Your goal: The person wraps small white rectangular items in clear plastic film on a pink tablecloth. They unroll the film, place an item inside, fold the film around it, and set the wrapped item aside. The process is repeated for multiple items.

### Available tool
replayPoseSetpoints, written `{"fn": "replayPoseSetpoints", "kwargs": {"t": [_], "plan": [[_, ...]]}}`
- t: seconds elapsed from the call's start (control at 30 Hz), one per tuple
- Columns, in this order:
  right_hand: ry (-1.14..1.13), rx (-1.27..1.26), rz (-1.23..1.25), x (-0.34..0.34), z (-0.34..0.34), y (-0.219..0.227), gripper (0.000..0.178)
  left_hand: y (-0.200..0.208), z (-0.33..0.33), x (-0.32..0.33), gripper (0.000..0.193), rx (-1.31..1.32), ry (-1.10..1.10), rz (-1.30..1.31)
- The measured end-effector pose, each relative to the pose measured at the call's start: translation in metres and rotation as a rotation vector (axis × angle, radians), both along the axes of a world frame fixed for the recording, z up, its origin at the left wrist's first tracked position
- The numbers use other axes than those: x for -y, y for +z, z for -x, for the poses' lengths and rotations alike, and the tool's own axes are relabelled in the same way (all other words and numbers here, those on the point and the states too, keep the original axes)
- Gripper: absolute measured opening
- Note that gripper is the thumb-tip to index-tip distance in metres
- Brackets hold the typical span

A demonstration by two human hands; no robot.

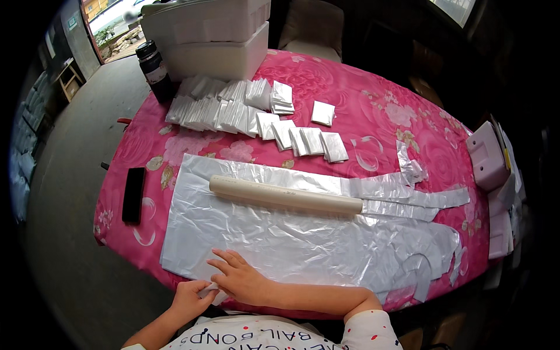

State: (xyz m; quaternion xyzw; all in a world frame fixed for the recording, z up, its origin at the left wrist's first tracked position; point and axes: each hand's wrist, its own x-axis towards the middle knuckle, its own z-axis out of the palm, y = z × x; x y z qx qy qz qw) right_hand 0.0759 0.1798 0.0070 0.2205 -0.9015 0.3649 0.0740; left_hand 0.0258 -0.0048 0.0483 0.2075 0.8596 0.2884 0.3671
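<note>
- Nearest the wearer, a left hand (189,300) is holding its grip narrow at the near edge of the desk (356,87), pinching a small piece of whitish plastic (207,289) between thumb and fingers.
- Just beside it, a right hand (240,281) is reaching over the near edge of the plastic sheeting (309,248), its upper fingers standing apart; whether its thumb is also gripping the small piece, one cannot tell.
- The silvery, wrinkled sheeting is lying flat along the near half of the desk, its strip-like ends spreading out on the right.
- A beige tube (286,195) is resting lengthwise on the sheeting, toward its far side.
- Left of the sheeting, a black phone (134,195) is lying on the pink floral cloth (434,149).
- Farther back, folded plastic packets (224,114) are standing and leaning in tight rows, with one separate packet (322,114) lying to their right.
- At the far left, a dark bottle (154,73) is standing next to two stacked white foam boxes (204,52).
- Beyond the desk, a pale chair (312,29) is standing in shadow.
</note>
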Motion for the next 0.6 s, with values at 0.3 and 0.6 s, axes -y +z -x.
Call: {"fn": "replayPoseSetpoints", "kwargs": {"t": [0.3, 0.6], "plan": [[-0.904, 0.164, 0.766, -0.261, 0.044, 0.016, 0.011, -0.011, 0.152, -0.168, 0.038, -0.127, 0.092, -0.725], [-1.271, 0.368, 0.152, -0.34, 0.071, 0.006, 0.035, -0.075, 0.259, -0.313, 0.068, 0.052, 0.304, -0.565]]}}
